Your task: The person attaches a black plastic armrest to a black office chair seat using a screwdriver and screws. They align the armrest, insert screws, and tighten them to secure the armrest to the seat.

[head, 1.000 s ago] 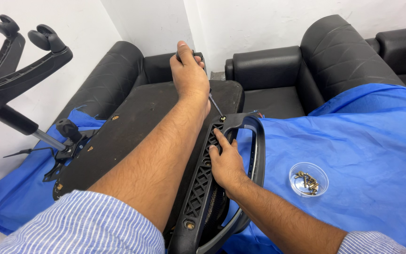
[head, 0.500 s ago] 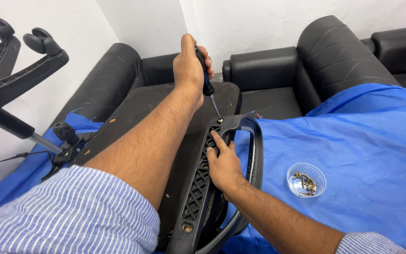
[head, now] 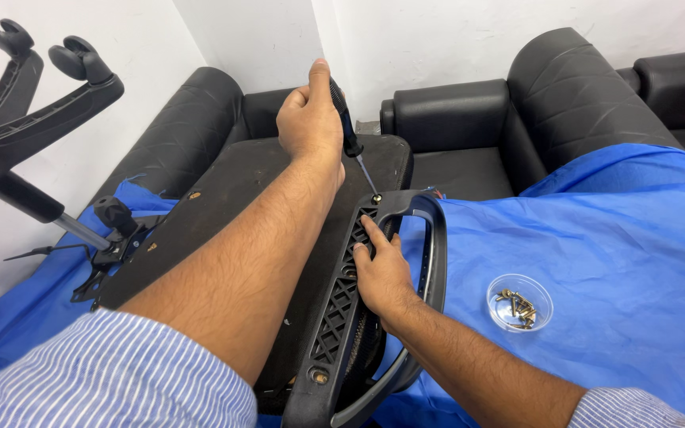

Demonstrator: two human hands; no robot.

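Observation:
My left hand [head: 311, 119] is closed around the dark handle of a screwdriver [head: 352, 141], held upright above an overturned black chair seat [head: 223, 198]. The screwdriver's tip meets a brass screw [head: 376, 198] at the top of a black latticed armrest bracket [head: 341, 305]. My right hand [head: 382, 273] lies on that bracket, fingers pressing its ribbed face just below the screw. The armrest loop [head: 435, 238] curves around the right hand.
A small clear dish of brass screws [head: 519, 303] sits on the blue cloth [head: 596, 238] to the right. The chair's star base with castors [head: 33, 95] and gas cylinder [head: 49, 214] jut out at left. Black sofas [head: 517, 103] stand behind.
My left hand has drawn back slightly, staying closed on the screwdriver, whose tip stays at the screw. My right hand stays on the bracket.

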